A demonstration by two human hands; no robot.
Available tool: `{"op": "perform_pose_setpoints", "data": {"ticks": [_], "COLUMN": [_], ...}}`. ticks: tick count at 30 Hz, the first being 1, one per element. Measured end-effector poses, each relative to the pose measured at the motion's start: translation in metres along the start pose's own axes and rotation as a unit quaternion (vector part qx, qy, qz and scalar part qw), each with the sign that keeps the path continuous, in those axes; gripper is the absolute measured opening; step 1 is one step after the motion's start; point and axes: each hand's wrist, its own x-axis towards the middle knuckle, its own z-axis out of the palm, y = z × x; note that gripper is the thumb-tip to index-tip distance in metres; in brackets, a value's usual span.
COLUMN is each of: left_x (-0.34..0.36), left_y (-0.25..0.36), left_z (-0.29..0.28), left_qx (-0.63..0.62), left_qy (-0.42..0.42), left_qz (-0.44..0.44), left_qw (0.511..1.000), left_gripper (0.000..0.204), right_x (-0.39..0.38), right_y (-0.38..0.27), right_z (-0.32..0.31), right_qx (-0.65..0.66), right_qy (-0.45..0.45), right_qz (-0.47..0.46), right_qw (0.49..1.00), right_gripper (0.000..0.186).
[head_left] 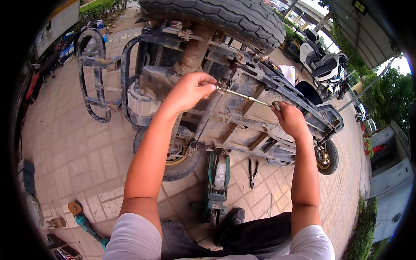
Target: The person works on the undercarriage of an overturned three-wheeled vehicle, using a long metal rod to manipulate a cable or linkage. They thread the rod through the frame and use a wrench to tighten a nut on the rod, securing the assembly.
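A thin metal rod (242,95), partly ribbed like a spring or a thread, stretches between my two hands. My left hand (190,92) pinches its left end between thumb and fingertips. At the other end, the fingers of my right hand (289,120) are closed round the rod. Right behind it is the dirty underside of a tipped-up vehicle (234,121), with a rusty axle tube (195,50) and a large tyre (216,17) on top. A green floor jack (218,175) stands under the lower edge of the frame.
Pliers (253,173) lie on the paving right of the jack. A teal angle grinder (84,221) rests at lower left. Lower wheels (182,160) and a bent tube bumper (99,82) stick out leftward. White scooters (320,63) are parked far right.
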Motion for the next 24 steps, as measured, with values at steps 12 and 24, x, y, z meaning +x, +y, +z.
{"op": "perform_pose_setpoints", "data": {"ticks": [12,24], "left_x": [-0.002,-0.001], "left_y": [0.006,0.003], "left_z": [-0.007,-0.007], "left_qx": [0.104,0.1], "left_qy": [-0.005,0.002], "left_qz": [0.007,0.009], "left_qw": [0.995,0.995], "left_gripper": [0.02,0.023], "right_x": [0.012,0.029], "right_y": [-0.111,-0.136], "right_z": [-0.019,0.005], "right_qx": [0.649,0.536], "right_qy": [0.127,0.171], "right_qz": [0.08,0.067], "right_qw": [0.746,0.824], "right_gripper": [0.038,0.017]}}
